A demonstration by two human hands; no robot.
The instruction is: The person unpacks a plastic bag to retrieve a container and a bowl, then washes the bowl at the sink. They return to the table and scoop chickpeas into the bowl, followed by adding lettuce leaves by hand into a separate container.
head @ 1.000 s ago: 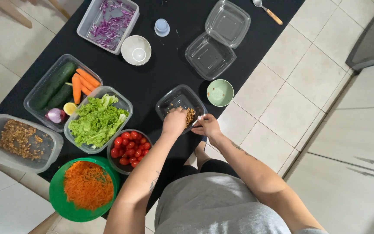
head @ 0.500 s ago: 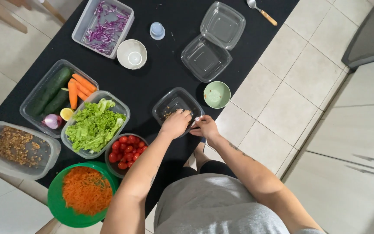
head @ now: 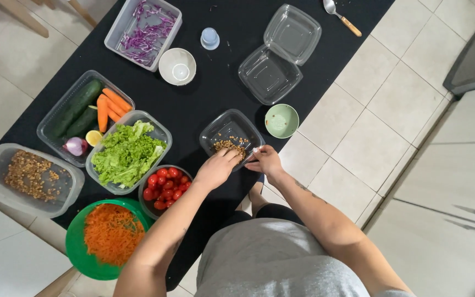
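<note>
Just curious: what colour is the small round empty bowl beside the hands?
Pale green: the small round empty bowl shows best in the head view.

Home kitchen — pale tiled floor [head: 380, 121], black rectangular table [head: 215, 99] crowded with clear plastic tubs of raw vegetables [head: 83, 115].

The light over me is soft and even, quite bright on the pale floor tiles [head: 369, 104]. My black table [head: 221, 93] shows almost no glare. Shadows are weak. Everything is sharp, only slightly stretched toward 7 o'clock and 5 o'clock.
</note>
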